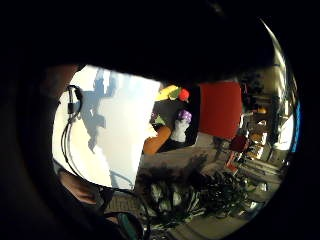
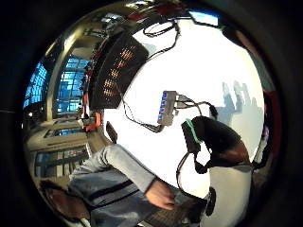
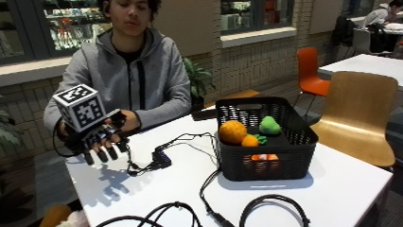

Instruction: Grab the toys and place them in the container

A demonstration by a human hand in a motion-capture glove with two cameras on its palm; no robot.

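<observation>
In the outside view my gloved right hand [image 3: 100, 137] hangs above the white table's [image 3: 176, 189] left part, fingers spread and pointing down, holding nothing. The black mesh basket [image 3: 267, 165] stands to its right, well apart. Inside lie an orange ball toy [image 3: 232, 131], a small orange toy [image 3: 250, 140], a green toy [image 3: 269, 125] and an orange-white toy [image 3: 264, 157] seen through the mesh. The little finger side palm view shows the basket [image 1: 192, 137] beyond the table with an orange toy [image 1: 156, 141] and a purple-white toy [image 1: 182, 122].
Black cables [image 3: 182, 142] and a small hub [image 3: 161, 159] lie between hand and basket; more cable loops [image 3: 271, 203] lie by the front edge. The person's bare hand [image 3: 130, 120] is behind the glove. A wooden chair [image 3: 355, 113] stands right of the table.
</observation>
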